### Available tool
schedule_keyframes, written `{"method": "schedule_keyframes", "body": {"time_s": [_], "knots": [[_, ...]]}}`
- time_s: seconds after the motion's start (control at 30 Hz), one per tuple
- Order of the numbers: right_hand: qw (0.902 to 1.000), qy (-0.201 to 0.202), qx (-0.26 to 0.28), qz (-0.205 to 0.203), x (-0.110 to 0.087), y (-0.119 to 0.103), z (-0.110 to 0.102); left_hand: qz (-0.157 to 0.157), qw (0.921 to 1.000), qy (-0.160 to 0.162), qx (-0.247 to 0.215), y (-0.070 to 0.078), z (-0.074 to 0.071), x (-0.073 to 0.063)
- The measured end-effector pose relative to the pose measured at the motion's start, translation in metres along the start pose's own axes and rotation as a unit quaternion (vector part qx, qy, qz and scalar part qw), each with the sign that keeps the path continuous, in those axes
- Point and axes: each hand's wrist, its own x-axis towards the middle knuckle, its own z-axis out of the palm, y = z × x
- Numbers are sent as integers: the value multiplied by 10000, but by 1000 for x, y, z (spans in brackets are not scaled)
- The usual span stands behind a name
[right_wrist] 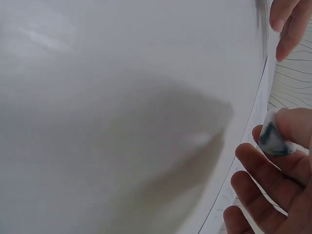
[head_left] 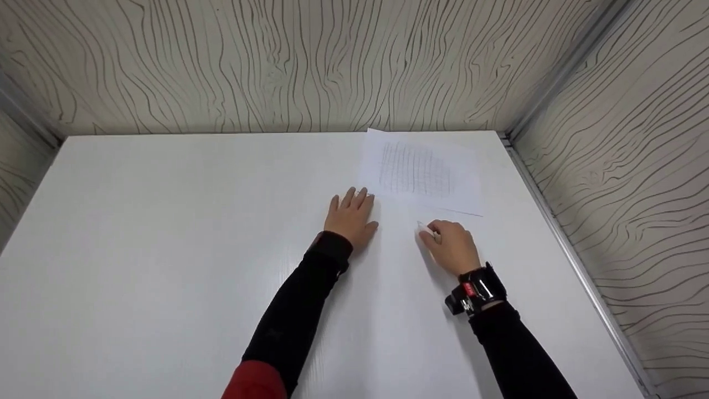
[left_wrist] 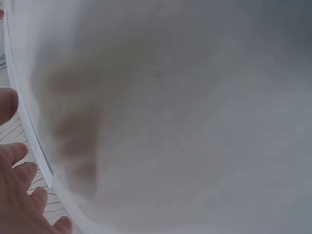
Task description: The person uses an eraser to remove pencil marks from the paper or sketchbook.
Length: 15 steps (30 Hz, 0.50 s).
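Observation:
A white sheet of paper (head_left: 468,183), with a grid of pencil lines drawn on it, lies at the far right of the table. My left hand (head_left: 352,219) is spread out, its fingertips at the paper's near left corner. In the left wrist view the same hand (left_wrist: 22,190) shows its fingers apart, holding nothing. My right hand (head_left: 454,246) is raised a little nearer to me than the paper. Between its thumb and index finger it pinches a small white eraser (right_wrist: 274,139) with dark blue marks. The other fingers are loosely bent.
The white table (head_left: 166,249) reaches to wood-patterned panels (head_left: 277,66) at the back and on both sides. A metal rail (head_left: 576,266) runs along its right edge. A black wrist camera (head_left: 479,288) is strapped to my right wrist.

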Motion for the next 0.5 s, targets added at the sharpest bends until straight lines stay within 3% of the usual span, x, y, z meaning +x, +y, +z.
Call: {"method": "schedule_keyframes", "body": {"time_s": [0.27, 0.4, 0.5], "knots": [[9995, 4, 23, -323, 0, -4, 5, -162, 9985, -515, 12, 2, 7, 12], [9997, -85, 11, -233, 1, -3, 6, -184, 9986, -470, 177, 1, 9, 13], [9996, -161, 32, -222, 1, -4, 6, -219, 9988, -355, 255, -1, 8, 6]]}}
